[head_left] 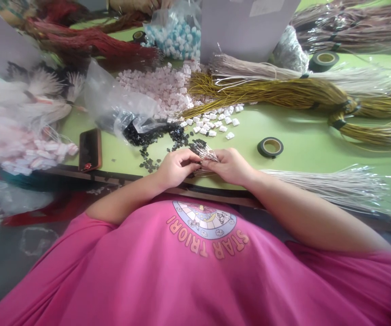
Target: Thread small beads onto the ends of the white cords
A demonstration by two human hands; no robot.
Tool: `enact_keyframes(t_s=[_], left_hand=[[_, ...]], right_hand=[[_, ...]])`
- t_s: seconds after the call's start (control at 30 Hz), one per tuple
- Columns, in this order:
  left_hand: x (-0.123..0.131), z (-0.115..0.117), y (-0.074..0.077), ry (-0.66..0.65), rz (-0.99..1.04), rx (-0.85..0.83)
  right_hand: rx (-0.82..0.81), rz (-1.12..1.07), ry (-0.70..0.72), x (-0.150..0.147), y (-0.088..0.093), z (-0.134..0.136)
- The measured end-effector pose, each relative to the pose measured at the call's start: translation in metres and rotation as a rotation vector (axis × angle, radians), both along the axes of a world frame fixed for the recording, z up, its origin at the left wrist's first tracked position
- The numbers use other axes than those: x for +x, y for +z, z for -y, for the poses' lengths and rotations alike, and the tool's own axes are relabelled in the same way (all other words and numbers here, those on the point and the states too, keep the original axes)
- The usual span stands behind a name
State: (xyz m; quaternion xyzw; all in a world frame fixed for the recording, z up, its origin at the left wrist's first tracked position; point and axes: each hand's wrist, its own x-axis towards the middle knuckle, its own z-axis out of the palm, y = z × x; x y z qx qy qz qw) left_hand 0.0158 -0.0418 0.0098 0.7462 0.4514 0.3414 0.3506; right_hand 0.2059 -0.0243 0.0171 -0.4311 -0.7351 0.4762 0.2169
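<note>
R hand (232, 165) pinching white wire bundle (209, 155) nr its shiny tips, by front edge of green table (304, 136); tail apparently runs under my R forearm. L hand (178, 168): thumb + index close in at tips, can't tell if anything's btwn them. Risks: slack R pinch = wires could fan, tips uneven. Forearm drag on tail might pull strands thru. Loose black plastic bits (150, 165) nr L fingers: could snag or get swept off edge.
</note>
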Motion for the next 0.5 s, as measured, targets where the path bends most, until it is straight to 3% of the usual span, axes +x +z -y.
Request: enact_keyframes(t_s=[0.17,0.27,0.33,0.43,0.5], left_hand=[[-0.011,0.010,0.004,-0.074,-0.250,0.118],[-0.024,0.013,0.006,-0.097,-0.335,0.094],[-0.036,0.009,0.007,-0.033,-0.340,0.122],[-0.057,-0.006,0.008,0.176,-0.429,0.163],[-0.067,-0.019,0.004,0.202,-0.500,0.117]], right_hand=[[0.197,-0.036,-0.106,0.003,0.001,0.000],[0.149,-0.024,-0.096,0.005,0.005,0.000],[0.084,0.026,-0.076,0.006,0.009,0.000],[0.059,0.059,-0.110,0.006,0.011,0.000],[0.086,0.072,-0.137,0.005,0.011,0.000]])
